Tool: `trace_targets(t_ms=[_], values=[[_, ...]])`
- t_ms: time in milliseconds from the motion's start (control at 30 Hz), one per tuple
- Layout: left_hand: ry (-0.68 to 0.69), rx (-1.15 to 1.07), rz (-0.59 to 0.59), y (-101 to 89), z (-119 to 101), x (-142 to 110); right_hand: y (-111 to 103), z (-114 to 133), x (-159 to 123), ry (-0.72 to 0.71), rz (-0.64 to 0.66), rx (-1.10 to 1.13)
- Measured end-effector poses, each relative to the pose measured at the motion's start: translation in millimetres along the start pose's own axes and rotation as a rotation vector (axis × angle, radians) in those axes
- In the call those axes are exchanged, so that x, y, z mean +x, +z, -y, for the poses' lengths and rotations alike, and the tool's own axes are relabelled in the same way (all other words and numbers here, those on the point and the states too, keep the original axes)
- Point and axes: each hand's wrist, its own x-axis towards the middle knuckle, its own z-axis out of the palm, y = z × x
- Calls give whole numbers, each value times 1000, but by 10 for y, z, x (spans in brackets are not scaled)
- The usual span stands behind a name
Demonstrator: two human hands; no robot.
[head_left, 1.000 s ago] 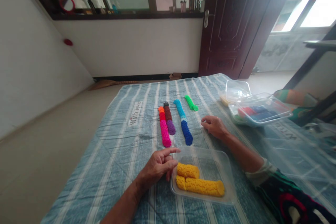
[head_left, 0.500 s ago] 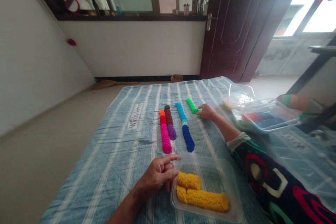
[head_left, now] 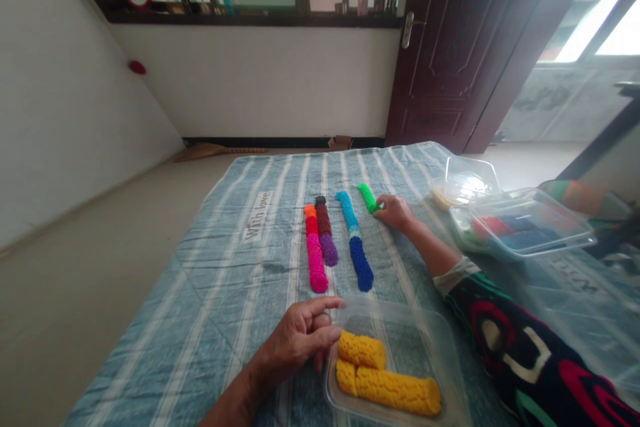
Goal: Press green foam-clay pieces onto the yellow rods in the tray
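Observation:
My left hand [head_left: 300,337] rests half curled at the left rim of a clear plastic tray [head_left: 430,347], its fingertips against that rim. Two yellow knobbly rolls [head_left: 380,380] lie inside the tray. My right hand [head_left: 395,210] reaches far out and its fingers pinch the near end of a short green roll [head_left: 369,197] lying on the striped cloth [head_left: 225,280]. To the left of the green one lie a light-and-dark blue roll [head_left: 354,240], a maroon-and-purple roll [head_left: 326,230] and an orange-red-pink roll [head_left: 314,250].
Two clear plastic boxes [head_left: 520,227] with coloured pieces stand at the right, a smaller one [head_left: 465,183] behind. A dark wooden door [head_left: 460,47] stands beyond the cloth. Bare floor lies to the left, with a window sill holding small items at the back.
My right hand moved away from me, from beside the blue roll to the green roll, and now grips its end. The left hand stayed at the tray rim.

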Motion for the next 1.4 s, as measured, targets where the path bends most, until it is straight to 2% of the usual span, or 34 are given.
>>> trace_targets(t_ms=[467,633,867,1400], values=[[17,3,38,-26,76,23,-82,76,101,10,79,-98],[3,4,35,-15,27,14,-102,107,152,-20,99,-108],[5,-15,32,35,-59,7,-92,79,175,-6,79,-112],[16,10,39,31,-39,10,-46,116,225,-77,53,-83]])
